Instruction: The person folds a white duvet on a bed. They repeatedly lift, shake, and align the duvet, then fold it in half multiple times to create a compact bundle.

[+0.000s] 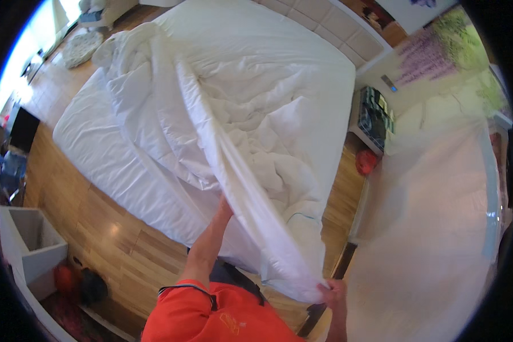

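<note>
A white duvet cover (239, 175) with a duvet (256, 107) lies rumpled across the bed. My right hand (335, 293) grips one corner of the cover, low at the right near my body. From that corner a long fold of the cloth stretches up and to the left over the bed. My left hand (226, 207) reaches in at the fold's left side, and the cloth hides its fingers, so its grip does not show. Beneath lies a mattress (107, 145) in a white fitted sheet, its near edge in front of me.
A padded headboard (325, 23) stands at the far end. On the right are a bedside table (355, 114), a red object (366, 162) and translucent plastic sheeting (427, 222). Wooden floor (98, 213) runs along the left, with a white open cabinet (45, 252) and a round pouf (82, 49).
</note>
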Tool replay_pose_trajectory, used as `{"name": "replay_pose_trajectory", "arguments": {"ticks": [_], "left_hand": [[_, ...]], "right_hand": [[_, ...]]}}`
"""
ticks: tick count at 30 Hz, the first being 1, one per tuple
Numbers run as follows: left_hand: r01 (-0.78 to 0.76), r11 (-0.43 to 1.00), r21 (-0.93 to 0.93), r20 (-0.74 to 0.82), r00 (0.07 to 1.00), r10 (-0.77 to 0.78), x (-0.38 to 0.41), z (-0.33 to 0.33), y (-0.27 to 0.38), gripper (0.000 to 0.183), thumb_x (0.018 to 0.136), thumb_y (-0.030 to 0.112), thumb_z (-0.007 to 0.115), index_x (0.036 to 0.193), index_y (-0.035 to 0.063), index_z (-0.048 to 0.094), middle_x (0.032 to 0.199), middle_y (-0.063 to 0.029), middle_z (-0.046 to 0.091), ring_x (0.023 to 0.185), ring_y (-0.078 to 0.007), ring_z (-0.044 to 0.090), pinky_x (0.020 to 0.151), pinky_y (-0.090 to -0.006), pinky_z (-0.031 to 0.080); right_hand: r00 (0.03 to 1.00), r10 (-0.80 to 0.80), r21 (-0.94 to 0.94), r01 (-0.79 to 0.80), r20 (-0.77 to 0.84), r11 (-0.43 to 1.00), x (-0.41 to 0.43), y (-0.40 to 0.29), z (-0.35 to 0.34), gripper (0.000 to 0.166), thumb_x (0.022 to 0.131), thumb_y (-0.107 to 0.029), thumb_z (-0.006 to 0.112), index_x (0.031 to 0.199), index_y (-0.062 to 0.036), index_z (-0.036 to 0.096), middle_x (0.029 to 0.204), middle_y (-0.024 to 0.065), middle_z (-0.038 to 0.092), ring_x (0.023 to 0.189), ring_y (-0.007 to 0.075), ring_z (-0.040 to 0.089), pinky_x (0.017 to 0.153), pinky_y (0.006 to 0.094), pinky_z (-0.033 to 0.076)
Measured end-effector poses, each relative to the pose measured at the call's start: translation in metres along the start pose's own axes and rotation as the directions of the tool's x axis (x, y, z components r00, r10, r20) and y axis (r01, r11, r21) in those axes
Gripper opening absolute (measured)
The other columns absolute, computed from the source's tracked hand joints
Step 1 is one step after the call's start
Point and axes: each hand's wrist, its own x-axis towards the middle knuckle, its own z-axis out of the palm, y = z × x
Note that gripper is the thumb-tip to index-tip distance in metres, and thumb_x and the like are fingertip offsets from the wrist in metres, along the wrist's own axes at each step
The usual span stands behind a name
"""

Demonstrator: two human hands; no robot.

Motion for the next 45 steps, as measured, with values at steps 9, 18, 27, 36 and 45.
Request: {"name": "replay_pose_trajectory", "arguments": {"ticks": [9,18,27,36,45], "left_hand": [[0.002,0.984,0.176,-0.106,0.994,0.017,-0.07,-0.021,0.015,0.051,0.093,0.039,0.053,0.131,0.0068,0.042,0.121,-0.0077,0.055,0.103,-0.0264,0.058,0.087,-0.042,0.05],[0.198,0.825,0.529,-0.217,0.972,-0.094,-0.223,-0.057,-0.088,0.048,0.093,0.035,0.054,0.129,0.0029,0.048,0.113,-0.0075,0.06,0.101,-0.0224,0.057,0.089,-0.0368,0.047],[0.112,0.66,0.743,-0.531,0.699,0.479,-0.306,-0.079,-0.054,0.029,0.083,0.015,0.062,0.109,0.0028,0.061,0.094,-0.0049,0.062,0.086,-0.021,0.062,0.072,-0.0327,0.05],[0.501,0.012,0.865,-0.292,0.486,0.824,-0.275,-0.131,-0.132,0.051,0.078,0.022,0.069,0.122,0.0038,0.051,0.113,-0.0169,0.057,0.103,-0.0331,0.055,0.083,-0.0444,0.046],[-0.099,-0.47,0.877,0.345,0.811,0.472,-0.232,-0.015,-0.334,0.046,0.073,0.004,0.068,0.117,0.001,0.055,0.122,-0.0236,0.052,0.118,-0.0398,0.046,0.099,-0.0448,0.038]], "right_hand": [[0.984,0.119,0.389,-0.162,0.133,0.907,-0.006,0.003,0.067,0.025,0.083,-0.022,0.068,0.089,0.0015,0.067,0.061,0.0051,0.056,0.059,0.0074,0.049,0.054,0.0273,0.041],[0.737,-0.638,0.071,0.641,0.222,0.765,0.005,0.069,0.218,0.03,0.088,-0.034,0.062,0.079,-0.0047,0.058,0.067,0.0114,0.059,0.061,0.034,0.056,0.055,0.0389,0.044],[0.931,-0.315,0.627,0.134,0.187,0.767,0.02,0.163,0.158,0.03,0.09,-0.028,0.06,0.104,-0.002,0.065,0.087,0.0049,0.066,0.082,0.0097,0.057,0.073,0.0284,0.048],[0.985,0.078,0.655,-0.161,0.154,0.739,-0.023,0.296,0.091,0.027,0.09,-0.027,0.059,0.082,-0.0016,0.064,0.069,-0.0011,0.059,0.061,0.0059,0.053,0.055,0.0224,0.044],[0.936,0.061,0.786,-0.326,0.347,0.525,-0.047,0.355,0.088,0.025,0.091,-0.026,0.061,0.093,-0.0009,0.064,0.078,-0.0001,0.061,0.066,0.0062,0.055,0.061,0.022,0.049]]}}
